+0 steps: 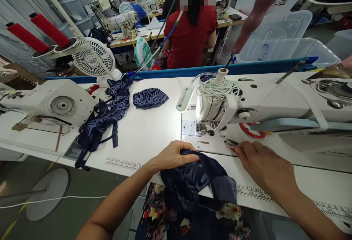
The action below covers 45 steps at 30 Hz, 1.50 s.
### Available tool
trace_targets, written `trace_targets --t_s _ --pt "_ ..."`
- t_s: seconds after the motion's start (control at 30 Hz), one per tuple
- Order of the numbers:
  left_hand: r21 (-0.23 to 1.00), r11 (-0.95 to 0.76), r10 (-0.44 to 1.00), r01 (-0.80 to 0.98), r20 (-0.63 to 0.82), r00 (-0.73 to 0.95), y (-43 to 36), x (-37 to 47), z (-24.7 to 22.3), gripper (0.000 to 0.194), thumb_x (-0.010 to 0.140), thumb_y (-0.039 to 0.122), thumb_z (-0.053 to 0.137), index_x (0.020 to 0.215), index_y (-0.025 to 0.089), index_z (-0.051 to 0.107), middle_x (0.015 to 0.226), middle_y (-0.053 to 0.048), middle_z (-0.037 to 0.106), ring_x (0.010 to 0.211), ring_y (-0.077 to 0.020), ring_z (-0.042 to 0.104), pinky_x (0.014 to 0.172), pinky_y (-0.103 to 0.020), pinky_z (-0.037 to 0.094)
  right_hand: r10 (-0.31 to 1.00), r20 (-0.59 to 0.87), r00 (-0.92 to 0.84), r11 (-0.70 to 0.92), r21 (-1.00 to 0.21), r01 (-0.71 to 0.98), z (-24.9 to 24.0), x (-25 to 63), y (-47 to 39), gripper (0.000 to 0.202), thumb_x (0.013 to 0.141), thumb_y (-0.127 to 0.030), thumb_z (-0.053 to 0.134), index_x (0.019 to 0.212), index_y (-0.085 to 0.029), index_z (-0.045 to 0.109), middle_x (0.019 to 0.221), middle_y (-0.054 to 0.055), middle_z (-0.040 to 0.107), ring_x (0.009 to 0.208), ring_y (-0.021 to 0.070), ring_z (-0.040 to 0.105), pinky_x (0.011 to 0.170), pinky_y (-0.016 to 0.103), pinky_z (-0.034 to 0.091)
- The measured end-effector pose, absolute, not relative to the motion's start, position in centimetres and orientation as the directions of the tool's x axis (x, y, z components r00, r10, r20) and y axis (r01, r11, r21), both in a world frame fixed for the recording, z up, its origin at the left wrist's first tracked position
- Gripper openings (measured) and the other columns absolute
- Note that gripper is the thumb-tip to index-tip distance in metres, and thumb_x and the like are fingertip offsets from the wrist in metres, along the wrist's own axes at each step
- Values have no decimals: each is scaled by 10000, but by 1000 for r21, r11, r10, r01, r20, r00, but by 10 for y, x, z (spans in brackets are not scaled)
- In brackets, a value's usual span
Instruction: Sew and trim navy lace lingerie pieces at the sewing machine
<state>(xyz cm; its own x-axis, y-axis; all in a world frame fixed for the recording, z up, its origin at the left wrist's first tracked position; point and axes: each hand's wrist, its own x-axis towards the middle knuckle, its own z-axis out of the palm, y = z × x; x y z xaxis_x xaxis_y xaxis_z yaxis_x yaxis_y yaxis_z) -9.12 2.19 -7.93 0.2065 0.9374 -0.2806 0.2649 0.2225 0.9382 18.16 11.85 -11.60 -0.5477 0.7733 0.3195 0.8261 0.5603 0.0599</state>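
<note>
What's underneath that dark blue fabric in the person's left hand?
The white tabletop shows around the dark blue fabric, its ruler markings running in from both sides; floral clothing shows below. What lies directly beneath the fabric is covered.

The left hand (174, 156), below the frame's centre, grips, thumb pointing right; the right hand (265, 165), lower right, pinches, its forearm (310, 207) slanting to the corner.

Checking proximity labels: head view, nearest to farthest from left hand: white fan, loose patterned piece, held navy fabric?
1. Held navy fabric: in left hand.
2. Loose patterned piece: on table, ahead-left.
3. White fan: beyond, farther left.
</note>
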Motion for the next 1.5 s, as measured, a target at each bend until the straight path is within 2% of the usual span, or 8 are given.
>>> trace_targets --t_s 0.1,0.27,0.47,0.7,0.93,1.17,1.33,1.5 --pt "881 103 965 462 -202 169 17 -103 -66 232 878 386 595 812 167 633 691 24 545 626 -108 477 581 -214 367 601 515 -611 646 138 751 -106 181 114 319 984 -386 458 1005 -129 644 895 138 694 801 270 643 625 343 404" --pt "579 14 998 815 -64 29 10 -133 -52 271 815 133 577 1064 232 619 988 -19 636 891 -180 596 769 -260 443 557 521 -647 831 -341 440 -89 146 78 171 989 -293 485 1069 -203 606 909 54 686 784 167 654 683 265 477" --pt "969 225 692 -103 -233 -683 -28 -199 -64 263 904 405 574 1002 175 656 910 -48 685 813 -168 630 697 -235 494 543 475 -693 794 -559 239 -100 115 49 137 975 -306 494 1031 -261 612 888 22 695 735 160 662 647 249 515" --pt "828 55 704 -559 -429 -567 -74 -184 -93 466 984 516 401 1142 148 637 916 -96 721 708 -165 681 601 -249 541 612 174 -772 560 -784 267 -110 87 43 277 928 -492 508 972 -268 665 823 25 716 556 152 627 436 230 477" --pt "434 -270 837 -860 -336 -432 -44 -147 -49 474 1037 411 311 1068 113 679 1000 -89 742 957 -174 700 963 -306 523 586 -133 -799 32 -982 187 -97 15 0 611 846 -564 614 1325 -196 520 1258 109 632 1089 259 625 936 394 523" --pt "505 -443 799 -741 -153 -582 -32 -164 -27 515 1051 416 199 1285 194 601 1266 -69 665 1247 -188 568 1099 -359 418 455 -436 -776 -267 -899 348 -65 88 52 503 792 -610 659 1058 -184 686 917 73 733 822 270 699 714 370 584" --pt "659 7 839 -753 -414 -354 -65 -150 -91 485 972 562 396 1233 217 613 1293 -100 635 1172 -250 615 1015 -425 501 815 103 -571 501 -620 603 -69 170 113 396 835 -593 569 985 -253 703 900 75 739 617 227 666 466 302 490" --pt "894 327 781 -307 -439 -445 -105 -136 -105 486 850 468 669 1255 217 578 1117 -100 694 1011 -241 673 912 -372 543 596 552 -583 735 -84 673 -105 160 84 342 979 -361 435 1174 -141 609 1067 156 669 964 301 626 826 423 485"
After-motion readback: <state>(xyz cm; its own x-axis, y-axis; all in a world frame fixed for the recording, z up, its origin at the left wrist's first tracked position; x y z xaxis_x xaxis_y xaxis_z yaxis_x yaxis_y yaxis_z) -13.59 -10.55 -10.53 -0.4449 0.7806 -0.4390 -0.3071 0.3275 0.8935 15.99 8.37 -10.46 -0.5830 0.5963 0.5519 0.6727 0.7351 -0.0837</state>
